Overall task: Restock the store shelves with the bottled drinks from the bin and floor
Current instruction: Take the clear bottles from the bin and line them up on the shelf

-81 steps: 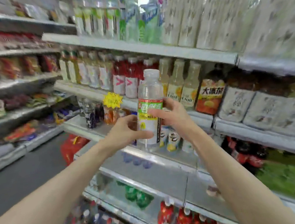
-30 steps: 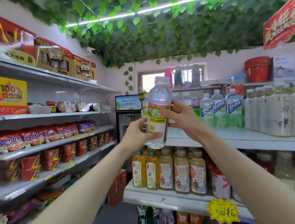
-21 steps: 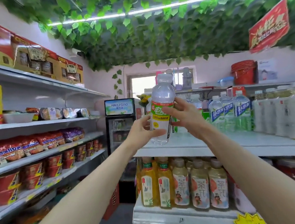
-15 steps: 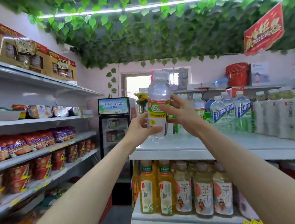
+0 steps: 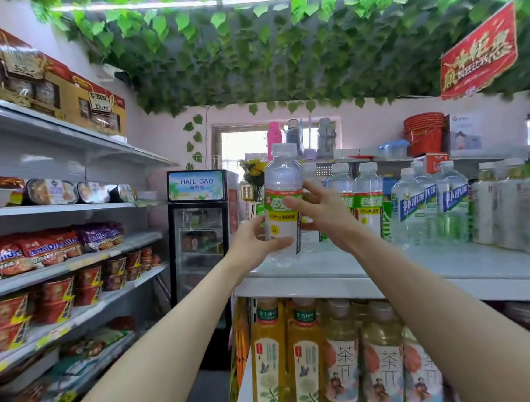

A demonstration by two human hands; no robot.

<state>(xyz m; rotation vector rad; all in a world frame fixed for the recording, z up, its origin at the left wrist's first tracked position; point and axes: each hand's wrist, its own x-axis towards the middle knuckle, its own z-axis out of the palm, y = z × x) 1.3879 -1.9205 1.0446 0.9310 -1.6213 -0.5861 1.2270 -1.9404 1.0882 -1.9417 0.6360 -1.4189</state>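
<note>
With both hands, holds one clear bottle (image 5: 282,177) upright at the front left corner of the top shelf (image 5: 405,273). Grips low with the left hand (image 5: 254,243), fingers and thumb curled round the lower body under the label. Steadies higher up with the right hand (image 5: 321,210), fingers wrapped over the green-and-white label from the far side. Cannot tell whether the base already touches the shelf or hangs just above it. Stands just left of matching bottles (image 5: 368,199) with the same label, with blue-labelled water bottles (image 5: 428,202) further right and tea bottles (image 5: 343,362) on the shelf below.

Looks full to the neck, so probably fairly heavy for its build, with sloshing weight if tipped. Probably thin plastic: gives under a hard squeeze, smooth and a little slippery on the bare wall, better purchase on the label wrap. Best taken round the middle or lower body, not by the white cap. Unlikely to break if dropped, but tall and narrow, so likely to topple neighbours if slid in carelessly. Calls for setting down flat, then a push back beside the matching row.
</note>
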